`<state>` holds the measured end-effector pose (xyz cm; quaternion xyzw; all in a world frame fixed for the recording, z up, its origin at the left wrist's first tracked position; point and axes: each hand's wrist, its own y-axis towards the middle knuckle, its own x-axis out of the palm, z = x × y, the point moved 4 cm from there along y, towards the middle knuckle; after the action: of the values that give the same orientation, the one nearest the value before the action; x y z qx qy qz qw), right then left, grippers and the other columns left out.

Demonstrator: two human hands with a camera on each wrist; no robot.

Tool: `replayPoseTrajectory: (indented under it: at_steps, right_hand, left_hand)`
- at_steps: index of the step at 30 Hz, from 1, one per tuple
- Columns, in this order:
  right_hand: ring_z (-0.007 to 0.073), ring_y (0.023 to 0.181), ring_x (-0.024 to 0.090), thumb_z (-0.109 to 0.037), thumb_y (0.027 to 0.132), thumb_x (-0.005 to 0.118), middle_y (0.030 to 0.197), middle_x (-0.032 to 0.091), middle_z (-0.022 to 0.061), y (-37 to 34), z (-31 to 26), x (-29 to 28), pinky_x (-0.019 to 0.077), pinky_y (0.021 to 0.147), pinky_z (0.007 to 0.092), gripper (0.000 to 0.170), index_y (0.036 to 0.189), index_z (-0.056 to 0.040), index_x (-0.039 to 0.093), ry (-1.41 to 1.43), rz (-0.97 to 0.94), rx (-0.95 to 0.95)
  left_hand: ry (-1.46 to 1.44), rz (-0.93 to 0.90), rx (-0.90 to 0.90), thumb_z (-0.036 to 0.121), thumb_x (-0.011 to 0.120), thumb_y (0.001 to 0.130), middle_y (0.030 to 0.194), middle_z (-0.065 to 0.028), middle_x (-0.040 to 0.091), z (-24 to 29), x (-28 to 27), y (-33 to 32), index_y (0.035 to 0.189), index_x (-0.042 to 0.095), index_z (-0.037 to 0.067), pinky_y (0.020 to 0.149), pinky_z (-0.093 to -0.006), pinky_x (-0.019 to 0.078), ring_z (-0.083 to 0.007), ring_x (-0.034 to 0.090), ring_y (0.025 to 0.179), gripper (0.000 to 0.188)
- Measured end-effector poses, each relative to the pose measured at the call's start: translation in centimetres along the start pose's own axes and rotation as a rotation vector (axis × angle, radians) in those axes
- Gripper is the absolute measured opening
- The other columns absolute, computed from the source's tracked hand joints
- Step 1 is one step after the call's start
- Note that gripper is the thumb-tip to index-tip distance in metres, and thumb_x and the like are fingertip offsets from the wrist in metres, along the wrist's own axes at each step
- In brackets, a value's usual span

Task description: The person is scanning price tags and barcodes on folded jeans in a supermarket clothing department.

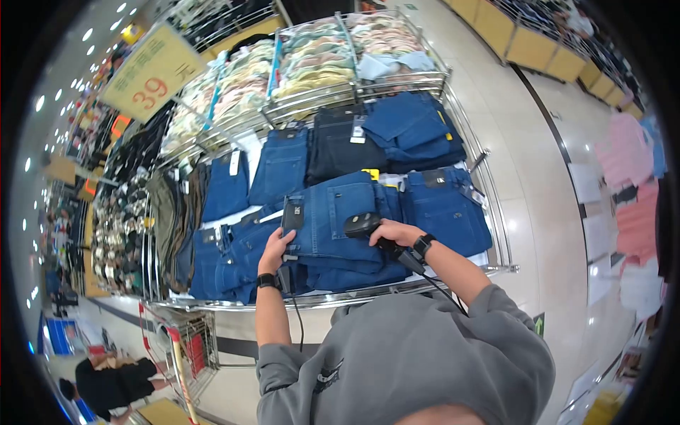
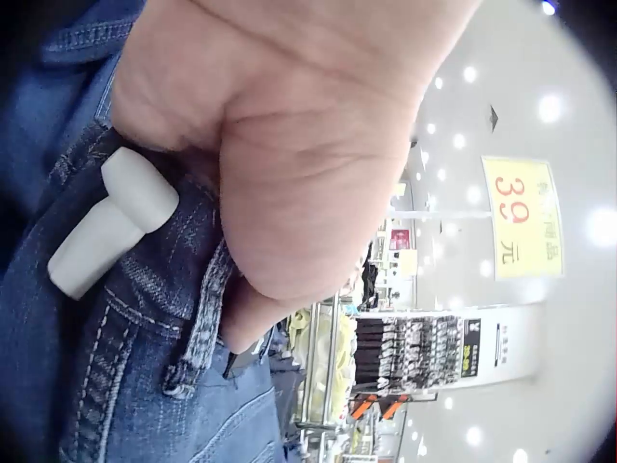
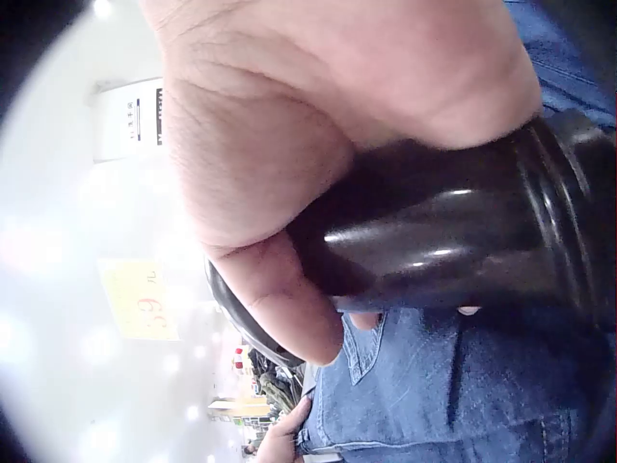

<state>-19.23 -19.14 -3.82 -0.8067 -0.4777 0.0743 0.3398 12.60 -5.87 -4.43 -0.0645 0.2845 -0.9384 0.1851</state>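
Observation:
My left hand (image 1: pixel 278 248) grips a folded pair of blue jeans (image 1: pixel 333 219) by its waistband edge, thumb on top, beside a dark label patch (image 1: pixel 293 211). A white security tag (image 2: pixel 114 222) sits on the denim just by that hand in the left wrist view. My right hand (image 1: pixel 398 234) is wrapped round the handle of a black barcode scanner (image 3: pixel 434 222), whose head (image 1: pixel 362 224) overlaps the right part of the held jeans in the head view. More folded jeans (image 1: pixel 340 276) lie beneath the held pair.
Stacks of folded jeans (image 1: pixel 280 166) fill the metal-railed display table (image 1: pixel 506 234). Pastel garments (image 1: pixel 312 60) lie in compartments behind, under a yellow price sign (image 1: pixel 150 74). Cables hang near both wrists. A shopping cart (image 1: pixel 191 347) and a person in black (image 1: pixel 113 386) are at lower left.

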Motion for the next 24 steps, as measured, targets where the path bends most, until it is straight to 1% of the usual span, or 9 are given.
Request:
replayPoseTrajectory:
  at_steps: [3,6,10,14,16,18,20,22,24]
  right_hand:
    - [0.0214,0.096,0.057,-0.009,0.065,0.072,0.097,0.065,0.0089,0.5,0.0,0.2,0.0436,0.086,0.0311,0.042,0.105,0.001,0.066,-0.025,0.105,0.041]
    - [0.0218,0.096,0.057,-0.007,0.064,0.072,0.099,0.066,0.0093,-1.5,-2.5,0.8,0.0439,0.086,0.0312,0.043,0.105,0.0011,0.066,-0.147,0.076,-0.137]
    - [0.0184,0.088,0.059,-0.003,0.062,0.072,0.094,0.068,0.0086,-4.5,-4.9,0.6,0.0464,0.08,0.0309,0.041,0.103,0.0023,0.068,-0.111,0.158,-0.172]
    - [0.0157,0.091,0.06,0.003,0.064,0.072,0.1,0.068,0.0077,-12.7,-7.5,3.1,0.0467,0.085,0.0297,0.051,0.114,0.0021,0.064,-0.064,0.126,-0.38]
    - [0.0171,0.093,0.062,0.006,0.066,0.072,0.102,0.068,0.0102,-15.2,-6.9,4.2,0.0486,0.085,0.0307,0.054,0.118,0.0013,0.061,0.099,0.058,-0.367]
    - [0.0202,0.095,0.065,0.008,0.068,0.071,0.101,0.068,0.0134,-15.0,-4.3,4.4,0.0514,0.082,0.0314,0.052,0.119,0.0008,0.06,0.219,-0.152,-0.101]
    - [0.0223,0.091,0.067,0.006,0.074,0.069,0.098,0.068,0.015,-14.6,-3.4,4.3,0.0533,0.077,0.0314,0.046,0.118,0.002,0.06,0.222,-0.148,-0.075]
    - [0.0216,0.087,0.068,0.004,0.075,0.068,0.097,0.069,0.0148,-13.4,-2.7,3.3,0.0533,0.076,0.0312,0.043,0.118,0.0027,0.059,0.143,-0.109,-0.094]
    - [0.0208,0.085,0.067,0.002,0.076,0.068,0.096,0.069,0.0148,-12.9,-3.1,2.3,0.0532,0.076,0.0313,0.039,0.114,0.0033,0.06,0.147,-0.07,-0.115]
  left_hand:
    - [0.235,0.131,-0.039,0.015,0.069,0.087,0.102,-0.0042,0.066,1.7,1.3,-2.4,0.112,0.063,0.001,0.079,-0.0284,0.0484,-0.013,0.06,0.091,0.029]
    - [0.35,0.059,0.161,0.013,0.071,0.084,0.101,-0.0045,0.065,2.4,-0.2,-0.5,0.109,0.064,0.001,0.082,-0.0303,0.0475,-0.0142,0.059,0.092,0.028]
    - [0.609,0.052,0.44,0.01,0.072,0.081,0.076,0.0022,0.054,11.7,2.3,-3.2,0.087,0.058,0.003,0.067,-0.0269,0.0409,-0.0089,0.046,0.075,0.017]
    - [0.566,-0.082,0.579,0.012,0.071,0.082,0.077,-0.0003,0.053,17.9,5.5,-5.9,0.087,0.057,0.003,0.069,-0.028,0.0408,-0.0109,0.048,0.075,0.017]
    - [0.606,-0.131,0.531,0.014,0.071,0.083,0.079,-0.0012,0.056,17.2,5.3,-3.6,0.09,0.059,0.002,0.069,-0.029,0.0422,-0.0119,0.05,0.076,0.018]
    - [0.682,-0.178,0.467,0.017,0.07,0.084,0.083,-0.0023,0.059,14.5,5.0,0.1,0.095,0.061,0.001,0.072,-0.0298,0.0439,-0.0131,0.053,0.08,0.021]
    - [0.795,-0.211,0.386,0.021,0.07,0.085,0.089,-0.0035,0.064,9.7,4.4,4.8,0.1,0.064,0.0,0.079,-0.0302,0.046,-0.0145,0.057,0.087,0.027]
    - [1.091,-0.048,0.382,0.03,0.07,0.085,0.108,-0.0134,0.067,5.4,4.4,6.3,0.115,0.062,-0.002,0.09,-0.0349,0.047,-0.024,0.061,0.103,0.045]
    - [0.836,-0.042,0.289,0.039,0.069,0.086,0.122,-0.0186,0.062,1.8,3.9,6.8,0.128,0.055,-0.003,0.096,-0.035,0.0453,-0.0279,0.059,0.112,0.061]
